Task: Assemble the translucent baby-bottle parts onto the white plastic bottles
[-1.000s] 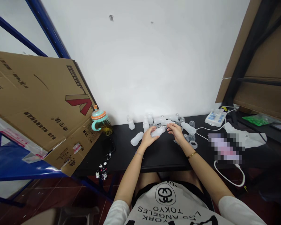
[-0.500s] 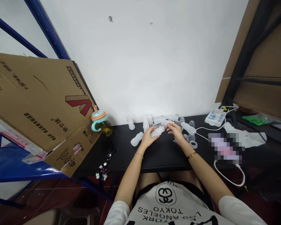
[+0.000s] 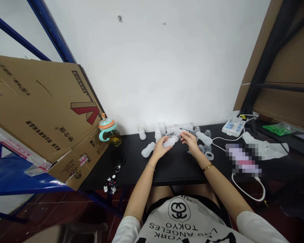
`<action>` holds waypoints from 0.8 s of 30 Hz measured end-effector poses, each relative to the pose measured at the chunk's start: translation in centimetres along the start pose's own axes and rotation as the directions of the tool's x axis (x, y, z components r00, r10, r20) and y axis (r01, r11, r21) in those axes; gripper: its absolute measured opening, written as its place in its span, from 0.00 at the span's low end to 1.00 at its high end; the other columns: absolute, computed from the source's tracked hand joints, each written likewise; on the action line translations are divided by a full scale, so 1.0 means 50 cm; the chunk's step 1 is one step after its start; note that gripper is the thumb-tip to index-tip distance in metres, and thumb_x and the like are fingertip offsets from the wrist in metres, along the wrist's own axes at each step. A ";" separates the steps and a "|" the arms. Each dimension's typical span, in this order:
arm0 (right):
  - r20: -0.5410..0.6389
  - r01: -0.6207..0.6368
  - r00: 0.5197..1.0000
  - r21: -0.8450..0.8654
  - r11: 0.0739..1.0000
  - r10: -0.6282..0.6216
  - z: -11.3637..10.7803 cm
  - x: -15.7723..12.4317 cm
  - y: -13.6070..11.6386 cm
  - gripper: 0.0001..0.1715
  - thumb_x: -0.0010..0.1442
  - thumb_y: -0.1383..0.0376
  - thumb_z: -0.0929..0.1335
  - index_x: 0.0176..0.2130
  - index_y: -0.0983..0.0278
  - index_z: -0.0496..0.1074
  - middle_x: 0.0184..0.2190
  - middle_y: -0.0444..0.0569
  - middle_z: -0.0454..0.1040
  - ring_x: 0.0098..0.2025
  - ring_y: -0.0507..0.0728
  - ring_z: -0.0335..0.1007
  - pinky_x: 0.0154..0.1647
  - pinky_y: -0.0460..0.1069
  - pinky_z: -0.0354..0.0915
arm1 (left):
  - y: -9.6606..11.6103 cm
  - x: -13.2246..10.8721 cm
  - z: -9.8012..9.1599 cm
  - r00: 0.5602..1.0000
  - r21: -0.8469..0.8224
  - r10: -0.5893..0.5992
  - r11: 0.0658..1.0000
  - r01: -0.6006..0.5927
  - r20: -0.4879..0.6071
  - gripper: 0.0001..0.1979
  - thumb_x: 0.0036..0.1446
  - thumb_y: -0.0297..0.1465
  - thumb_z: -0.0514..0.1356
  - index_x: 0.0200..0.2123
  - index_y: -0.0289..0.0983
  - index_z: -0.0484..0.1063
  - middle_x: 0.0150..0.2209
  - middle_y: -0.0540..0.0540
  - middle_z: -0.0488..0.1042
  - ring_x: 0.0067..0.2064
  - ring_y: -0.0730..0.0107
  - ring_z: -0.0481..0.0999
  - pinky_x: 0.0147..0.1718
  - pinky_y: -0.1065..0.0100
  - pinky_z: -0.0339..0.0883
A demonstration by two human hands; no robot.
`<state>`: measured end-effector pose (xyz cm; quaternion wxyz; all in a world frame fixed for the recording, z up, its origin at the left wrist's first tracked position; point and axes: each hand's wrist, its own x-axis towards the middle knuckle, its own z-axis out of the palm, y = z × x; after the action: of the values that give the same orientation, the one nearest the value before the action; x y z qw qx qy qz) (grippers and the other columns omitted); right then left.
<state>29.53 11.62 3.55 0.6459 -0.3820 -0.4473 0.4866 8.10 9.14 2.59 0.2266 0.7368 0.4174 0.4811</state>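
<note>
My left hand (image 3: 160,147) is wrapped round a translucent white baby bottle (image 3: 170,142), held sideways above the black table (image 3: 172,165). My right hand (image 3: 190,141) pinches at the bottle's neck end; what its fingertips hold is too small to make out. Several more bottles (image 3: 148,149) and clear rings and caps (image 3: 209,156) lie scattered on the table around and behind both hands.
A large tilted cardboard box (image 3: 40,111) rests on a blue rack at the left. A teal and orange sippy cup (image 3: 108,131) stands by the wall. A white device with blue buttons (image 3: 233,127) and its white cable (image 3: 248,189) lie right.
</note>
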 end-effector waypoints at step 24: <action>0.019 -0.038 0.999 0.017 0.999 0.038 0.004 -0.004 -0.007 0.24 0.43 0.50 0.80 0.33 0.63 0.77 0.29 0.47 0.77 0.25 0.50 0.71 0.19 0.42 0.66 | 0.002 -0.002 -0.001 1.000 -0.015 -0.005 1.000 0.005 0.006 0.28 0.50 0.32 0.72 0.54 0.39 0.71 0.51 0.41 0.78 0.52 0.56 0.77 0.54 0.53 0.70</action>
<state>29.44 11.37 3.91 0.6356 -0.3805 -0.4418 0.5061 8.08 9.03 2.62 0.2344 0.7354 0.4151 0.4817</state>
